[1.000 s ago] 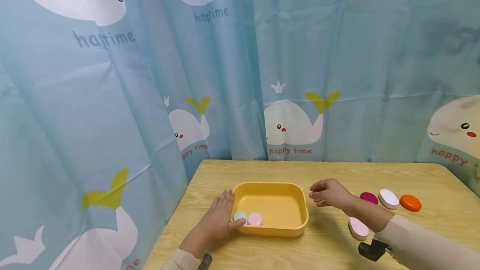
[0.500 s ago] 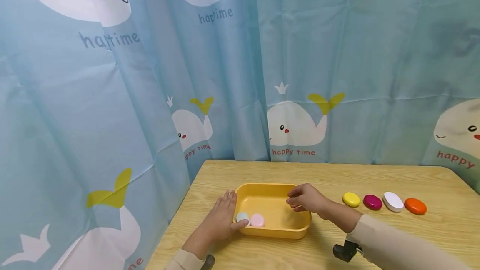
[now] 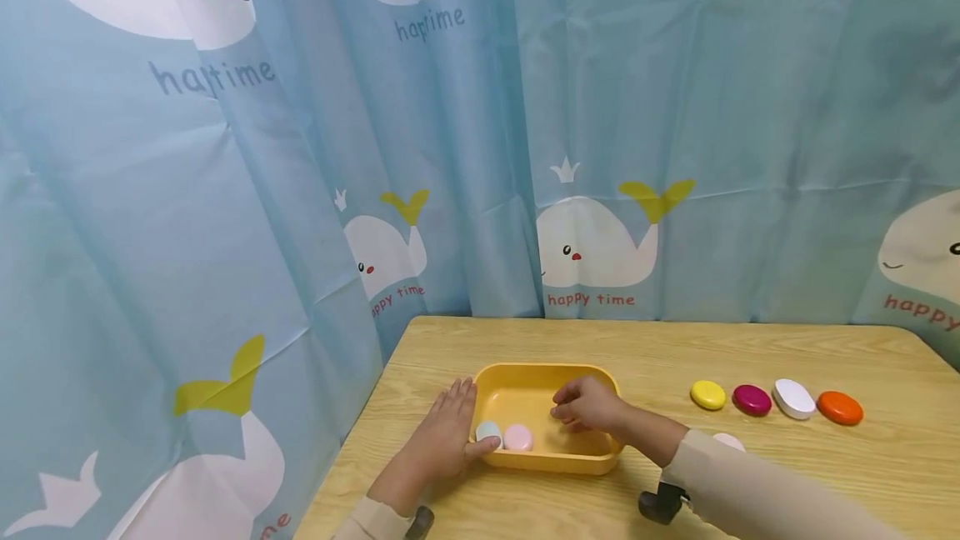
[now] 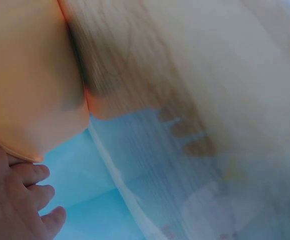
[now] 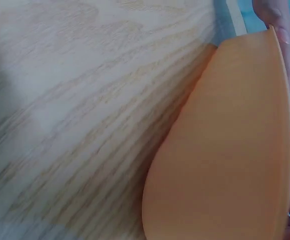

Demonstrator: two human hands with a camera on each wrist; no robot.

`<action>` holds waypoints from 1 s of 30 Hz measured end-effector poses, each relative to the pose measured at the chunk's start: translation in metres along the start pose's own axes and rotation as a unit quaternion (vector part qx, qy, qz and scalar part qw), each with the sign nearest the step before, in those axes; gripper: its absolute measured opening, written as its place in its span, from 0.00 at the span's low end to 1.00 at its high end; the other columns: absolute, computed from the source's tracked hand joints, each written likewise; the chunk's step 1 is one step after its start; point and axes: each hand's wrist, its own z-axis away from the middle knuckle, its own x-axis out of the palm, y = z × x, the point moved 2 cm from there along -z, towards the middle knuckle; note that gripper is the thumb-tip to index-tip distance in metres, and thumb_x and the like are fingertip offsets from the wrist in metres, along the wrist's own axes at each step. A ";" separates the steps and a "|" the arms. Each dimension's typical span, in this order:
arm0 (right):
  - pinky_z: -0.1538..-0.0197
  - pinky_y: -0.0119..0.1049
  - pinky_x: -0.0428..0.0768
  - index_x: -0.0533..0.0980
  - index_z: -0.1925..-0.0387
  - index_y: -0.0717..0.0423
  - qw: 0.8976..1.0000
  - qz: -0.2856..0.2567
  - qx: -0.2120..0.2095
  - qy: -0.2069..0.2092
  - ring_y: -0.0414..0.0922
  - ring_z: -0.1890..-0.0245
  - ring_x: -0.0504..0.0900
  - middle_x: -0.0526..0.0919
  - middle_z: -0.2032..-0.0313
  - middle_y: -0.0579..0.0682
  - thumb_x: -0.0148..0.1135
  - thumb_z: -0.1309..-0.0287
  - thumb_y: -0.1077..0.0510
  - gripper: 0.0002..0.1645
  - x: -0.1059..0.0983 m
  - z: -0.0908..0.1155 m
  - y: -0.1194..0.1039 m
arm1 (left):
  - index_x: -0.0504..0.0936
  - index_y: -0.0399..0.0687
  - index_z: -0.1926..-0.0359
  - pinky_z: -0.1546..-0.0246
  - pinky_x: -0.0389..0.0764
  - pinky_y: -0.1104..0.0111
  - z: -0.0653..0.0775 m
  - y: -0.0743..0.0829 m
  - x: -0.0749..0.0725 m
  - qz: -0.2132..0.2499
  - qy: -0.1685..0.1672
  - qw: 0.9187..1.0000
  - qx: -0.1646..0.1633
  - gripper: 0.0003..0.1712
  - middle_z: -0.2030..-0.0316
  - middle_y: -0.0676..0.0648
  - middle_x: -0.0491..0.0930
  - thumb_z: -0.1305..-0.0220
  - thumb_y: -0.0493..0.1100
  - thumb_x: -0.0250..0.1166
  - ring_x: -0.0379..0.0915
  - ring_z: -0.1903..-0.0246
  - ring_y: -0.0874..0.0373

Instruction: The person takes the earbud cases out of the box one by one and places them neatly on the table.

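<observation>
A yellow rectangular box stands on the wooden table, with a pale grey disc and a pink disc in its front left corner. My left hand rests against the box's left side, fingers extended along the wall and thumb across the front left rim. Inside the box's right half is my right hand, low over the floor, fingers bent toward the thumb. I cannot tell whether anything is between those fingers. In the right wrist view the box's wall hides most of that hand.
Right of the box, a yellow piece, a magenta piece, a white piece and an orange piece lie in a row. A pale pink piece is partly behind the right sleeve. A blue whale-print curtain hangs behind the table.
My right hand has moved left, from beside the box over its right rim and down into it. The left hand keeps its place on the box, and both discs stay put.
</observation>
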 end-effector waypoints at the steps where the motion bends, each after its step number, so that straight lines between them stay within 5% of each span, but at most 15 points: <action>1: 0.63 0.45 0.84 0.75 0.55 0.76 1.000 0.001 -0.001 0.000 0.50 0.66 0.80 0.80 0.65 0.54 0.66 0.43 0.66 0.18 0.002 -0.001 0.000 | 0.47 0.33 0.25 0.30 0.45 0.50 -0.001 0.001 -0.001 0.001 -0.002 1.000 -0.002 0.58 0.25 0.38 0.45 0.36 0.76 0.44 0.36 0.26 0.45; 10: 0.69 0.39 0.83 0.75 0.54 0.74 1.000 0.022 -0.004 0.001 0.47 0.71 0.79 0.79 0.68 0.52 0.68 0.45 0.66 0.19 0.017 -0.005 0.004 | 0.47 0.34 0.25 0.30 0.45 0.50 -0.004 0.003 -0.001 -0.005 -0.005 1.000 -0.006 0.59 0.25 0.38 0.45 0.36 0.77 0.43 0.35 0.26 0.45; 30: 0.67 0.35 0.80 0.76 0.49 0.74 0.996 0.054 0.003 -0.065 0.42 0.72 0.76 0.79 0.64 0.52 0.69 0.45 0.65 0.23 0.051 -0.014 -0.002 | 0.47 0.34 0.25 0.30 0.44 0.49 0.001 0.002 0.001 0.018 -0.003 1.000 -0.010 0.60 0.25 0.39 0.45 0.38 0.78 0.45 0.35 0.26 0.45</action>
